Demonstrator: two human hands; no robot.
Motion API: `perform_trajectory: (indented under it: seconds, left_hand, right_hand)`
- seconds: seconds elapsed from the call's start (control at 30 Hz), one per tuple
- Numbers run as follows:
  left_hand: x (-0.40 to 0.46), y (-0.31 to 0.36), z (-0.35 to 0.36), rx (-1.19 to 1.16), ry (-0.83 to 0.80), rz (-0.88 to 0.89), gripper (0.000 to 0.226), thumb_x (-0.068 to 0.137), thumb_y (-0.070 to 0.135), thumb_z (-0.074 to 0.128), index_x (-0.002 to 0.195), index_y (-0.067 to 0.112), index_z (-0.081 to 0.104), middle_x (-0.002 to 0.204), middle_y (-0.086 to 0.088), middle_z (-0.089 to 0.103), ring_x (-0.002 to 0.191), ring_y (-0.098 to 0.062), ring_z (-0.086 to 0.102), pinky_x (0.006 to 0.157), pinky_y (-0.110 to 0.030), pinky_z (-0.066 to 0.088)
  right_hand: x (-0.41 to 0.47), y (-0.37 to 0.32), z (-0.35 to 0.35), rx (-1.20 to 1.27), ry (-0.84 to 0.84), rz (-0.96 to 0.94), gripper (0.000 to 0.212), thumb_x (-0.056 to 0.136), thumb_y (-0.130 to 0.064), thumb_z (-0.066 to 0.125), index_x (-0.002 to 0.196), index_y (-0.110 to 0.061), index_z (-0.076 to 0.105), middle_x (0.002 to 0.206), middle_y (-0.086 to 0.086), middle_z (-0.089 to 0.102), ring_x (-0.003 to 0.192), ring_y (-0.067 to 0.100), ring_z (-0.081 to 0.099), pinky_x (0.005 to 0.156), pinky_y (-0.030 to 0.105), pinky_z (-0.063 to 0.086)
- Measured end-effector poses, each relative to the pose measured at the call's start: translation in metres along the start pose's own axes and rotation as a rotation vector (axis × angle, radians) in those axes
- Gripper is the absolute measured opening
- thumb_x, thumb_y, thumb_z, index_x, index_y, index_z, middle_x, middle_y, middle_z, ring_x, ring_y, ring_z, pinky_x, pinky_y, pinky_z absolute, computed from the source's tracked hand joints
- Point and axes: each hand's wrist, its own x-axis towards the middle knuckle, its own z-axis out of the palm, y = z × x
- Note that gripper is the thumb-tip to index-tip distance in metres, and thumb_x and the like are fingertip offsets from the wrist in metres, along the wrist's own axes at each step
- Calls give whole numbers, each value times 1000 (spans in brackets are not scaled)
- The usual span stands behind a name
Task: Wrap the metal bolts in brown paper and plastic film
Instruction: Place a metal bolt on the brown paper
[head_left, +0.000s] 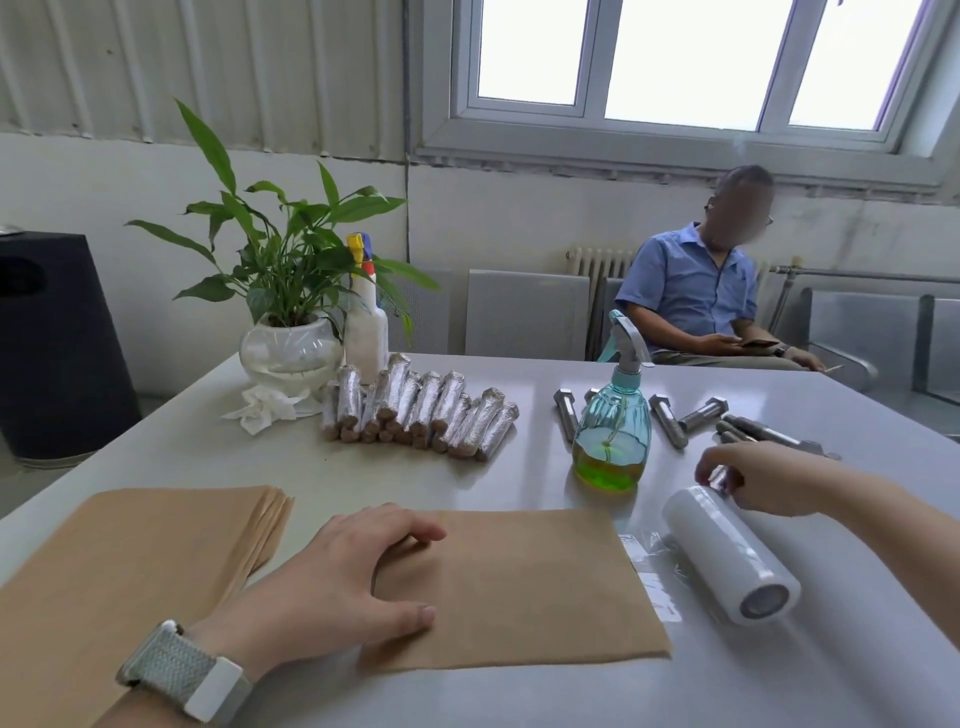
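A single sheet of brown paper (524, 582) lies flat on the table in front of me. My left hand (337, 577) rests on its left part with spread fingers. To the left lies a stack of brown paper sheets (135, 551). My right hand (758, 478) grips a metal bolt (721, 477) just above the far end of a white roll of plastic film (727, 553). Several loose bolts (675, 418) lie behind it on the right. A pile of wrapped bolts (421, 413) sits at the table's middle back.
A teal spray bottle (613, 431) with green liquid stands between the wrapped pile and the loose bolts. A potted plant (291, 343), a white spray bottle (366, 332) and crumpled tissue (265, 408) sit at the back left. A person (701, 296) sits beyond the table.
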Motion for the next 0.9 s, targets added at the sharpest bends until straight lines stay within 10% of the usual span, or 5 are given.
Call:
perform_trajectory:
  seconds: [0.1, 0.33, 0.5, 0.7, 0.9]
  left_hand:
    - [-1, 0, 0, -24, -9, -8, 53, 71, 56, 72, 118, 52, 47, 120, 32, 50, 119, 15, 40, 107, -18, 29]
    - [-2, -2, 0, -64, -32, -60, 66, 68, 57, 74, 126, 54, 42, 126, 36, 47, 122, 14, 39, 109, -19, 30]
    - [-1, -5, 3, -78, -46, -108, 92, 67, 60, 74, 140, 58, 18, 127, 41, 42, 125, 11, 34, 110, -18, 27]
    - [-2, -2, 3, -81, -65, -133, 101, 69, 58, 74, 143, 59, 5, 130, 42, 39, 125, 13, 30, 107, -13, 22]
    - [-3, -3, 3, -75, -60, -129, 103, 66, 62, 71, 147, 54, 8, 132, 42, 37, 130, 4, 32, 112, -21, 22]
  right_hand:
    - [2, 4, 4, -212, 86, -89, 32, 93, -23, 58, 121, -37, 60, 112, -9, 55, 104, 10, 55, 88, 24, 47]
    - [-4, 12, 15, -507, 356, -189, 27, 101, -45, 39, 125, -39, 50, 124, -18, 52, 122, 5, 47, 91, 21, 37]
    - [-36, -14, -15, 73, 694, -233, 16, 92, -18, 64, 107, -12, 67, 98, 4, 62, 86, 28, 61, 73, 42, 49]
    - [-63, -143, -5, 201, 448, -680, 16, 94, -27, 61, 109, -24, 65, 102, -9, 58, 89, 8, 53, 79, 21, 38]
    - [-52, -196, 39, 99, 435, -678, 23, 100, -39, 44, 116, -30, 58, 112, -6, 55, 102, 17, 51, 82, 30, 31]
